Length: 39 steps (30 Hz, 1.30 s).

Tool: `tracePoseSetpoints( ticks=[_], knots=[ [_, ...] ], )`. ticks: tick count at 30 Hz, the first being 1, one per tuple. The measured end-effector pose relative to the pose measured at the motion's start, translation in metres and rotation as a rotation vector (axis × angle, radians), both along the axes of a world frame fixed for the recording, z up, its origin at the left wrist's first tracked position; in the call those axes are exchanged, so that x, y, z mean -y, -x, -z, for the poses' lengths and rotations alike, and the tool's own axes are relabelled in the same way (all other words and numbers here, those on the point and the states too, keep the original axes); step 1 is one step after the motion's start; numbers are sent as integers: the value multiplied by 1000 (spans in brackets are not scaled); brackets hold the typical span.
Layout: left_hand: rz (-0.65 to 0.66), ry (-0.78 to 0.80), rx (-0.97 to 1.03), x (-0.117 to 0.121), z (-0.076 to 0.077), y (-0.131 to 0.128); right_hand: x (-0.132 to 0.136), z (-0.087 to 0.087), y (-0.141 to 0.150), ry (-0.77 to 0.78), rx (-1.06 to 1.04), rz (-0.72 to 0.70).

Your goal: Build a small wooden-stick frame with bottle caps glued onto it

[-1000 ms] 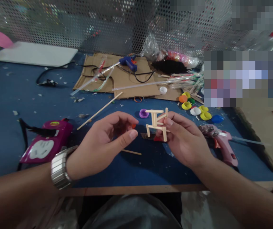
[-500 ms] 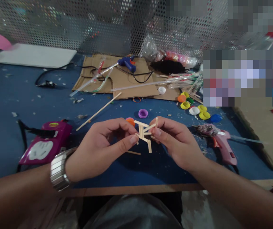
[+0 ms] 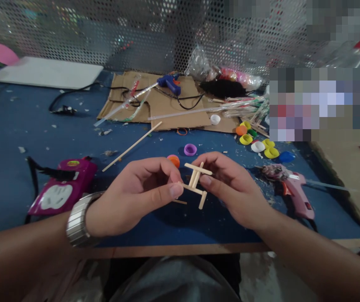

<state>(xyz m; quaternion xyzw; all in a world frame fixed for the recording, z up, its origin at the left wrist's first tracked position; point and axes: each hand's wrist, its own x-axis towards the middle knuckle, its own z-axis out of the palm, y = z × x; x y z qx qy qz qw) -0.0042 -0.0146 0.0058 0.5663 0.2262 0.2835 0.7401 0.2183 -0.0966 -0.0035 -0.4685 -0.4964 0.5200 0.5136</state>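
Between my hands is a small frame of short wooden sticks (image 3: 196,178), joined with crossbars at both ends and a short leg pointing down at the near right. My left hand (image 3: 138,195) pinches its near left end between thumb and forefinger. My right hand (image 3: 230,188) is closed at its right side, thumb tip against the far crossbar; the fingers behind are partly hidden. Below the left fingertips a short loose stick (image 3: 180,202) lies on the blue table. Just beyond the hands sit an orange cap (image 3: 174,161) and a purple cap (image 3: 190,149).
A long wooden stick (image 3: 132,147) lies behind my left hand, a magenta device (image 3: 62,186) at left. At right rests a pink glue gun (image 3: 297,191), with several bottle caps (image 3: 257,146) behind it. A blue glue gun (image 3: 169,84) lies on cardboard (image 3: 180,119).
The stick frame has turned in my fingers, so its far crossbar now slants down toward the right. My right fingers have shifted on it; the view has moved slightly.
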Motion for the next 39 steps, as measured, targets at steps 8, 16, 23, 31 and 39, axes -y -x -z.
tracePoseSetpoints(
  ticks=[8, 16, 23, 31, 39],
  knots=[
    [-145, -24, -36, 1, 1, -1, 5, -8, -4, -292, 339, 114],
    [-175, -94, -32, 3, -2, -3, 4, -10, 0, -310, 376, 45],
    [-165, -167, -59, 3, -6, -4, 6, -10, 0, -316, 383, 56],
    [-155, -209, -83, 4, -7, -5, 4, -14, 1, -340, 421, 64],
    [-185, -167, -57, 3, -5, -4, 7, -12, -1, -348, 397, 46]
  ],
)
